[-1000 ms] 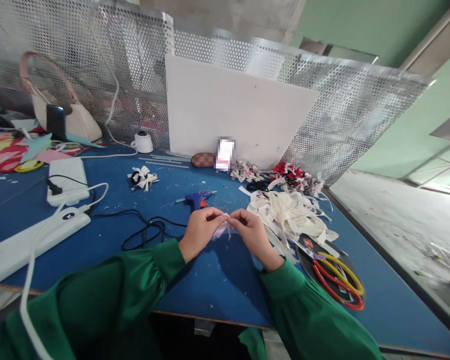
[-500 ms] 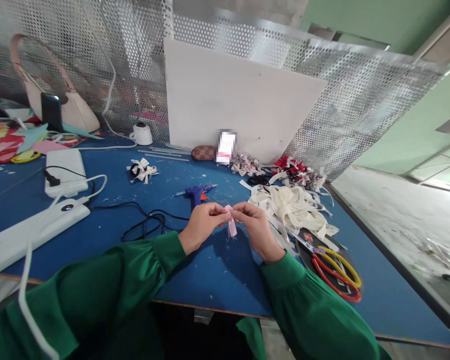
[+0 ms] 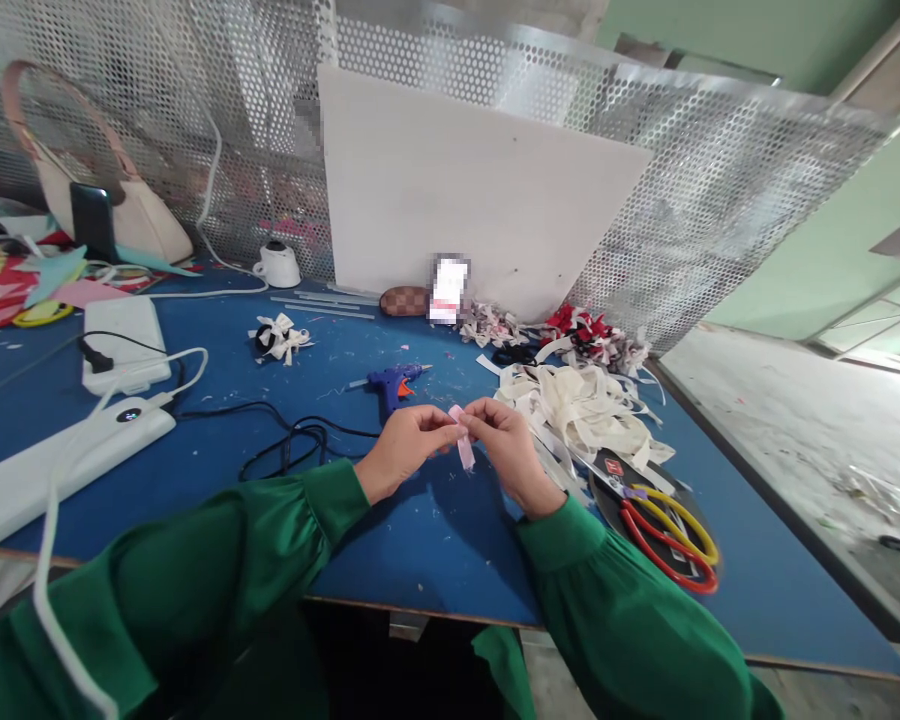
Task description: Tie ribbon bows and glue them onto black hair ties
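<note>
Over the blue table, a short piece of pink ribbon [image 3: 465, 453] is pinched between my two hands, its loose end hanging down. My left hand [image 3: 405, 445] grips it with thumb and forefinger from the left. From the right, my right hand [image 3: 511, 450] closes its fingertips on the same ribbon. Just behind my left hand lies a blue glue gun [image 3: 394, 383] with an orange trigger. A heap of cream ribbon strips [image 3: 574, 405] rests beyond my right hand. Scissors [image 3: 675, 535] with red and yellow handles lie right of my right wrist on a dark round pad.
White power strips [image 3: 67, 470] with cables take up the left side. A black-and-white bow [image 3: 281, 338] lies mid-left; red and grey ribbon bows [image 3: 589, 335] pile at the back. A phone [image 3: 448, 290] leans against a white board [image 3: 480, 190]. A handbag [image 3: 135, 210] stands back left.
Both hands stay together on the pink ribbon, with only small finger movements. The ribbon's hanging end has shifted slightly. The whole view has tilted a little.
</note>
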